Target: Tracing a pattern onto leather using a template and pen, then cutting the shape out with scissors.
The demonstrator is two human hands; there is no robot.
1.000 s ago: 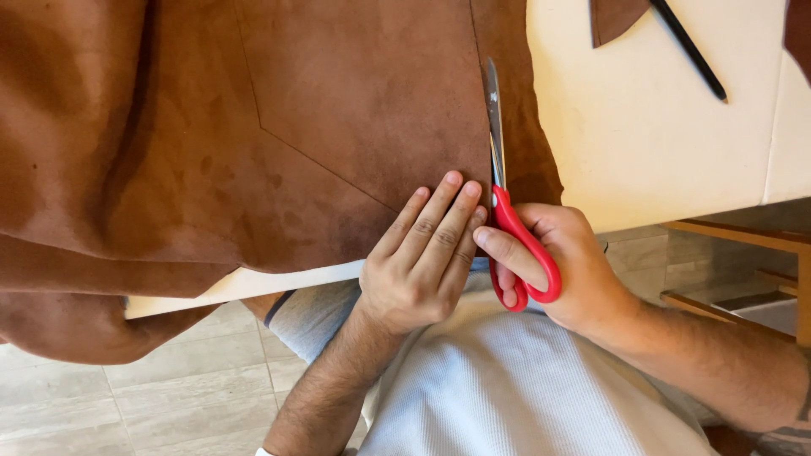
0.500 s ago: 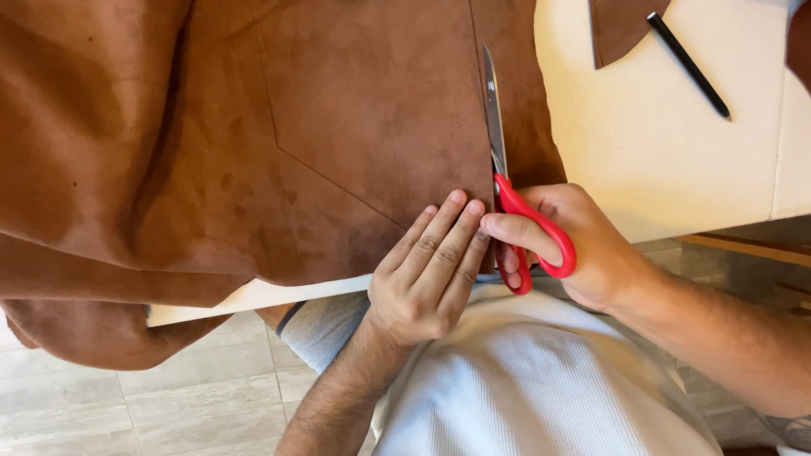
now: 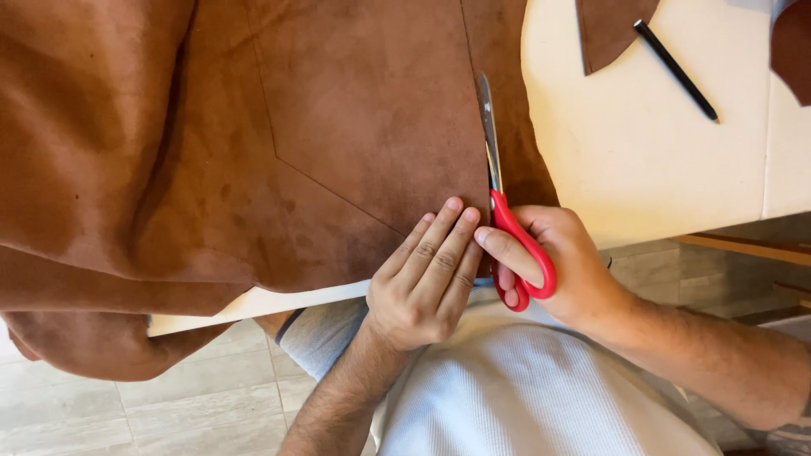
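A large sheet of brown suede leather (image 3: 279, 143) covers most of the cream table (image 3: 650, 177), with thin drawn lines across it. My left hand (image 3: 427, 274) lies flat on the leather's near edge, fingers together, pressing it down. My right hand (image 3: 562, 262) grips red-handled scissors (image 3: 498, 203) right beside it. The steel blades point away from me along a marked line in the leather.
A black pen (image 3: 676, 57) lies on the bare table at the far right, beside a small brown leather offcut (image 3: 612, 29). Another brown piece (image 3: 794, 51) shows at the right edge. Leather hangs over the table's near left edge above a tiled floor (image 3: 169, 414).
The scissors and my right hand have crept forward along the marked line. My left hand has stayed flat on the leather beside them.
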